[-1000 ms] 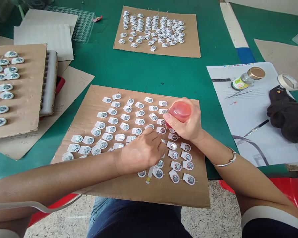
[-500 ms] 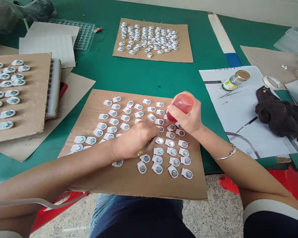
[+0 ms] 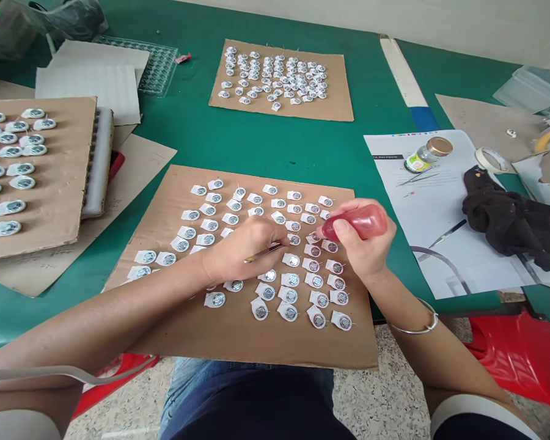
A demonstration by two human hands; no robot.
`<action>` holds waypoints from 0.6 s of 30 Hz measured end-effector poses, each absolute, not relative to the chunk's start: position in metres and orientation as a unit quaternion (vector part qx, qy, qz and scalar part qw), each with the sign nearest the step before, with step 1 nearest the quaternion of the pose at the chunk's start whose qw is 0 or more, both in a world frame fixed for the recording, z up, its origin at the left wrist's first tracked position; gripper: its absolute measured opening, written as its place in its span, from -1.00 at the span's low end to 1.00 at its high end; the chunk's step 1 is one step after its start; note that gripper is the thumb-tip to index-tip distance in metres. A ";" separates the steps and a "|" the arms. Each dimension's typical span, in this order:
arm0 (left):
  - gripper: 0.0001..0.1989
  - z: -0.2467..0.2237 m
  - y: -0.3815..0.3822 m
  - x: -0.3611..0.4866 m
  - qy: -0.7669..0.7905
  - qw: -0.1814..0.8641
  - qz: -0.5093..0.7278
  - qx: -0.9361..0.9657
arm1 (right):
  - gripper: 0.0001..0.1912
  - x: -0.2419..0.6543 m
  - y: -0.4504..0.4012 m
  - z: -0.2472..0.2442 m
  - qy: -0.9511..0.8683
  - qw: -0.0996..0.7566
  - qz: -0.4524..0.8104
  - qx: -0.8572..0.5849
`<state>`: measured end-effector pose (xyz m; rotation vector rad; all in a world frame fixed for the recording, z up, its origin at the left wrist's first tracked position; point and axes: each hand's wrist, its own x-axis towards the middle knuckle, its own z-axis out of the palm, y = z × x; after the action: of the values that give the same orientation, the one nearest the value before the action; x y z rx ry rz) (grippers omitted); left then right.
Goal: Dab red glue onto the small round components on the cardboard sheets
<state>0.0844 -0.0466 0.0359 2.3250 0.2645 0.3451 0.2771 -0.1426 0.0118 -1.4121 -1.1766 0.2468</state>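
My right hand [image 3: 371,250] is closed around a red translucent squeeze bottle [image 3: 362,221], tipped nearly on its side with its narrow tip pointing left. The tip hovers over or touches one of the small round pieces on the board; I cannot tell which. My left hand [image 3: 247,247] pinches a thin tool with a yellowish end [image 3: 259,254], its other end near a piece [image 3: 294,239]. Rows of white tabbed pieces with silvery round centres [image 3: 288,295] lie on the cardboard sheet [image 3: 256,342]. My left hand and forearm hide some of them.
A second cardboard sheet [image 3: 279,113] with similar pieces lies at the back, a third [image 3: 50,177] at the left on a stack. To the right are a printed paper [image 3: 394,183], a gold-lidded jar [image 3: 428,154], a tape roll [image 3: 491,160] and a black cloth [image 3: 508,214].
My right hand has lowered and shifted right, tipping the red bottle from a steep slant to nearly level. My left hand has turned slightly, showing more of the thin tool.
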 end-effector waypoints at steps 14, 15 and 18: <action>-0.84 0.032 -0.047 0.082 0.101 0.370 0.140 0.913 | -0.87 0.272 -0.140 0.011 -0.539 0.553 0.113 -0.626; -0.84 0.032 -0.047 0.082 0.100 0.370 0.138 0.913 | -0.87 0.272 -0.140 0.010 -0.539 0.552 0.114 -0.626; -0.84 0.030 -0.047 0.081 0.094 0.369 0.139 0.914 | -0.86 0.272 -0.140 0.009 -0.541 0.550 0.117 -0.625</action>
<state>0.0806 -0.0472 0.0304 2.3454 0.2414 0.3575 0.2721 -0.1395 0.0090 -1.4797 -1.2802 0.2768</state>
